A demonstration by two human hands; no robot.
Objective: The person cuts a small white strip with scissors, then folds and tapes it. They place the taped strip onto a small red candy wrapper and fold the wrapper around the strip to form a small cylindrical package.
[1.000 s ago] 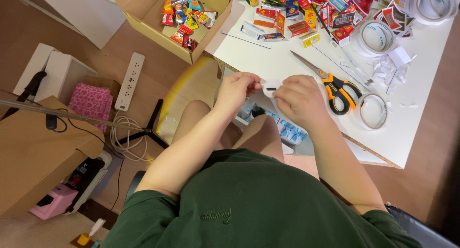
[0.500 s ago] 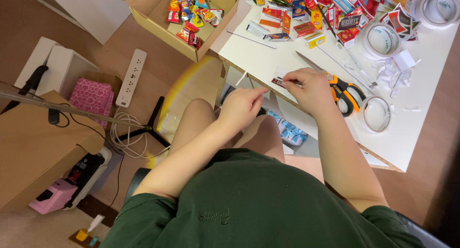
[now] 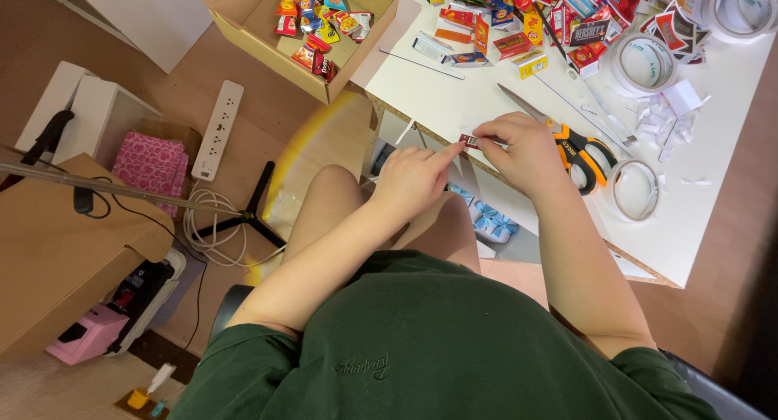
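- Head view: small red packet [image 3: 468, 139] pinched at the near edge of the white worktop [image 3: 438, 96], directly between both hands.
- Lies just left of the right hand [image 3: 519, 148], at the fingertips of the left hand [image 3: 413, 177]; long axis roughly left to right.
- Right-hand fingers closed on the packet's right end, thumb and forefinger clamped.
- Left forefinger extended, tip touching the packet's left end; other fingers curled, holding nothing visible.
- Both hands about equally near.
- Orange-handled scissors [image 3: 579, 148] lying just beyond the right hand, tape ring [image 3: 634, 190] beside.
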